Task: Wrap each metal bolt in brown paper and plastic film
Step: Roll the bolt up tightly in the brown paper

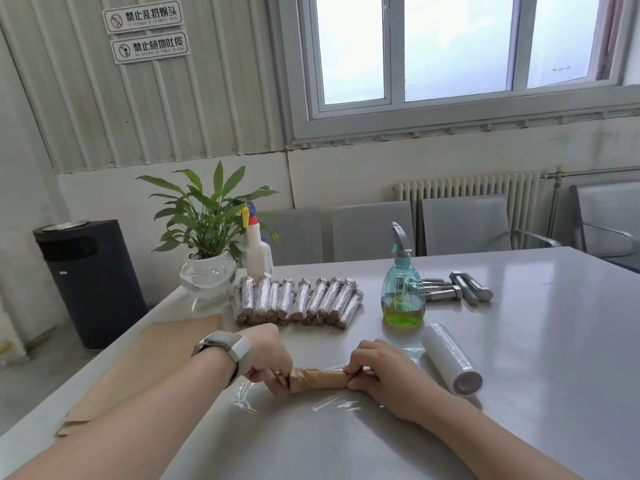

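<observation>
Both hands, left [266, 362] and right [384, 372], grip the paper-wrapped bolt [318, 378] ends, lying left-right.

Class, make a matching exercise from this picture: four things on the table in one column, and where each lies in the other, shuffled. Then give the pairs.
Things
1. roll of plastic film
2. bare bolts
3. brown paper sheets
4. paper-wrapped bolt

Places
A. behind the green spray bottle
B. held at both ends by the left hand and right hand
C. under the left forearm
D. right of the right hand

Pairs: 1-D, 2-A, 3-C, 4-B
</observation>
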